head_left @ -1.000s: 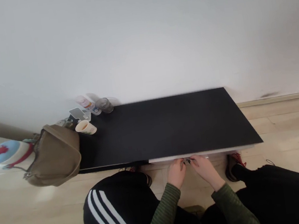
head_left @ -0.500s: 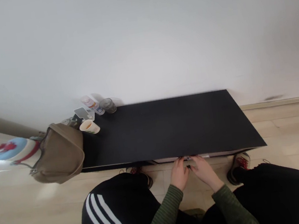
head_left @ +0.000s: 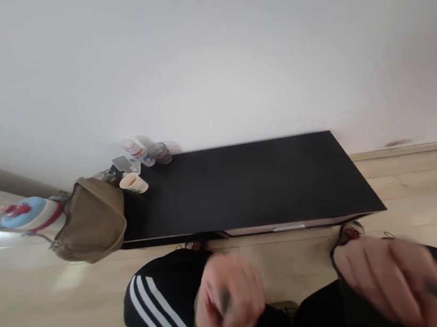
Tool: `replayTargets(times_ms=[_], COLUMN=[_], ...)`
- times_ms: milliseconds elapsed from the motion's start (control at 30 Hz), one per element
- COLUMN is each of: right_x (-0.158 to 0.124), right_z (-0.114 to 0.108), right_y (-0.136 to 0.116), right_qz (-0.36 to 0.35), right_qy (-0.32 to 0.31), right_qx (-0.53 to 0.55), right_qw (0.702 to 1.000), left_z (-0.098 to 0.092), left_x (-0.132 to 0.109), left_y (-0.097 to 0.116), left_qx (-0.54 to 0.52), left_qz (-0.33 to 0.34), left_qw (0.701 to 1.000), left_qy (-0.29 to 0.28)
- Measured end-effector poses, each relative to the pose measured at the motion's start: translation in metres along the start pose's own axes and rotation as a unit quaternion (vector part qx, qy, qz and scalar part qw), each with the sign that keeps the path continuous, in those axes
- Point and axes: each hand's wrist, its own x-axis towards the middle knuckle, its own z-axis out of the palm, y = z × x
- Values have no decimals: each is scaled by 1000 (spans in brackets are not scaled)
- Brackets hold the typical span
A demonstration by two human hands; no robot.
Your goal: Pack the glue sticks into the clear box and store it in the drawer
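Note:
Both hands are raised near my lap, a little blurred. My left hand (head_left: 234, 295) is closed with its fingers curled in, a dark nail showing, and I see nothing in it. Over my right knee, my right hand (head_left: 390, 277) also has its fingers pressed together and bent, with no thing visible in them. Beyond them is the low black table (head_left: 253, 185), whose front edge neither hand touches. Under that edge a pale drawer front (head_left: 251, 230) shows, with a silver handle (head_left: 289, 227).
On the table's left end sit a brown bag (head_left: 91, 220), a paper cup (head_left: 133, 183) with brownish liquid, a dark glass (head_left: 160, 153), a white spray can (head_left: 137, 151) and a small mirror-like panel (head_left: 122, 164). Behind the bag is a light-blue-topped container (head_left: 27, 212). A white wall (head_left: 250, 73) stands behind.
My hands have left the drawer handle, come back toward me and moved apart, one to each side. The handle is uncovered. The view has shifted slightly.

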Motion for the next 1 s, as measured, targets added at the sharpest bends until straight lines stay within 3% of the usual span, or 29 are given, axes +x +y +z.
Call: replayTargets(times_ms=[33, 67, 133, 200, 267, 333, 500, 600, 667, 733, 767, 833, 900, 933, 1000], right_x=[6, 11, 18, 20, 15, 9, 1, -15, -39, -69, -84, -109, -127, -132, -138], right_z=[-4, -9, -21, -33, -43, -48, -48, -51, -58, -68, -75, -89, -104, -112, -128], right_y=[7, 17, 43, 67, 84, 90, 84, 95, 115, 141, 155, 180, 199, 206, 213], right_qz=[-63, -95, -98, -69, -56, -46, -17, 47, 134, 275, 353, 474, 503, 497, 475], right_qy=[52, 117, 251, 333, 355, 347, 335, 346, 363, 388, 405, 468, 539, 566, 590], right_qx=[68, 118, 188, 246, 280, 280, 228, 187, 146, 92, 66, 33, 18, 15, 15], right_qw=[994, 982, 944, 907, 890, 894, 914, 918, 911, 875, 841, 745, 675, 658, 652], left_z=[-1, -3, -9, -18, -26, -32, -36, -41, -50, -61, -67, -77, -85, -87, -90], left_x=[10, 21, 37, 44, 40, 31, 22, 21, 13, -3, -13, -34, -50, -56, -61], left_y=[-5, -12, -33, -56, -73, -83, -83, -84, -90, -100, -105, -116, -127, -131, -137], left_qx=[-86, -153, -192, -173, -178, -189, -154, -37, 119, 323, 426, 585, 673, 700, 732], left_qz=[70, 112, 71, 7, -16, -24, -55, -90, -106, -116, -125, -154, -192, -208, -229], left_qw=[994, 981, 964, 951, 943, 940, 944, 947, 935, 888, 849, 760, 687, 660, 625], left_qy=[1, 37, 169, 256, 281, 282, 287, 306, 318, 307, 288, 238, 195, 176, 144])
